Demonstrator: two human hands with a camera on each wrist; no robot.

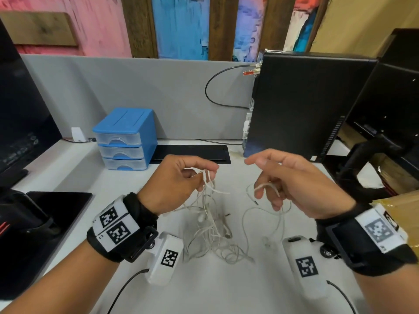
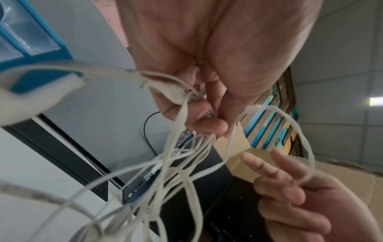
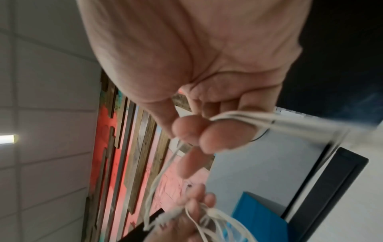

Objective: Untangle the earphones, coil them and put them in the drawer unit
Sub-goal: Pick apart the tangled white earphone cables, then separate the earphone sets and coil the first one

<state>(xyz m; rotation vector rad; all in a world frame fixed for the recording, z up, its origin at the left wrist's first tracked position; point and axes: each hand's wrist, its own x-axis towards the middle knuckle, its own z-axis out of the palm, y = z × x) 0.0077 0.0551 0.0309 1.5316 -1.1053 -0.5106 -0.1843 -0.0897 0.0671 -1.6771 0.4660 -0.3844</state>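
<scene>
On a white desk (image 1: 226, 291), the blue drawer unit (image 1: 125, 139) stands with all drawers closed while the earphones (image 1: 210, 234) remain a tangle; the left hand (image 1: 176, 184) pinches the knot aloft, and the right hand (image 1: 292, 184) hooks one freed loop. Coiling and stowing appear still ahead.
</scene>
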